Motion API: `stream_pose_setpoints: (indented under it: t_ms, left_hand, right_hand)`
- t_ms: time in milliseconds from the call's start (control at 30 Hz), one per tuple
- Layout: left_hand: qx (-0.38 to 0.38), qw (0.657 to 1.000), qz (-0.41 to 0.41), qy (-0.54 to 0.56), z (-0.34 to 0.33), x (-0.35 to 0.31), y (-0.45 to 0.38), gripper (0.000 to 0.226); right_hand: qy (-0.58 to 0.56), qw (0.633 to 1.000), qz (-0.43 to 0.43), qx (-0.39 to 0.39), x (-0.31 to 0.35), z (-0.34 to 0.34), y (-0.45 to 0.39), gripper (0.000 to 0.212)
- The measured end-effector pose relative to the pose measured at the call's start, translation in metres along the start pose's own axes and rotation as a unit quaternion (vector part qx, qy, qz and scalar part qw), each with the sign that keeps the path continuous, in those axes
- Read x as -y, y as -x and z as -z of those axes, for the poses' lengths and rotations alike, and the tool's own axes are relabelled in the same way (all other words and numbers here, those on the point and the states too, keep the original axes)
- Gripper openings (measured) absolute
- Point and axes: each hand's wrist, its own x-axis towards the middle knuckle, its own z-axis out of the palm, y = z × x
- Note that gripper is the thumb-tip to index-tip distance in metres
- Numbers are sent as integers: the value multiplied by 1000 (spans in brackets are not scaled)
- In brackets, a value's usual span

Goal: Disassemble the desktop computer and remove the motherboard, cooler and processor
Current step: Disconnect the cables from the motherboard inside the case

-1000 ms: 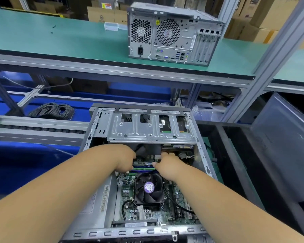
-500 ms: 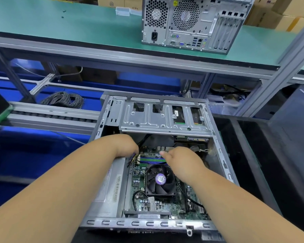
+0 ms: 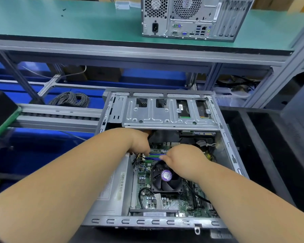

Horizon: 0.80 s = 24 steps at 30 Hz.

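Note:
The open desktop case lies on its side in front of me. Inside it is the green motherboard, with the black cooler fan and its purple sticker in the middle. Blue and green memory slots run just beyond the fan. My left hand reaches down to the left end of the slots, next to yellow and black cables; its fingertips are hidden. My right hand lies over the right part of the slots, fingers curled and pinching at a memory module. The processor is hidden under the cooler.
A metal drive cage spans the far side of the case and the grey power supply fills its left side. A second, closed computer stands on the green upper shelf. A cable coil lies left; dark bins stand right.
Both hands stay at the memory slots; the right hand has slid a little left along them. My view has moved closer and tilted down toward the case.

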Motion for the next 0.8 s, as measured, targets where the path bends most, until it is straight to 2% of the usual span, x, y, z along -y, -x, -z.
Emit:
stream_pose_setpoints:
  t_ms: [133, 233, 333, 433, 533, 667, 800]
  left_hand:
    - [-3, 1000, -5, -28, -2, -5, -11, 53]
    - [2, 1000, -14, -22, -3, -5, -13, 50]
    - [-12, 999, -30, -26, -3, -3, -11, 41]
    - [-25, 999, -45, 8, -2, 1, -5, 33]
    - [-11, 995, -80, 57, 1, 7, 9, 31]
    - [-13, 987, -105, 118, 6, 17, 29, 7]
    - [-14, 985, -113, 127, 7, 26, 44, 9]
  right_hand:
    - [11, 998, 36, -53, 0, 4, 3, 52]
    - [-5, 987, 127, -102, 5, 10, 7, 49]
    - [-21, 960, 194, -202, 9, 17, 16, 46]
    - [-43, 942, 196, -270, 9, 20, 20, 37]
    - [-60, 941, 187, -276, 9, 23, 20, 31]
    - [-85, 942, 181, -271, 11, 23, 21, 27]
    - [-78, 944, 172, -272, 12, 25, 21, 25]
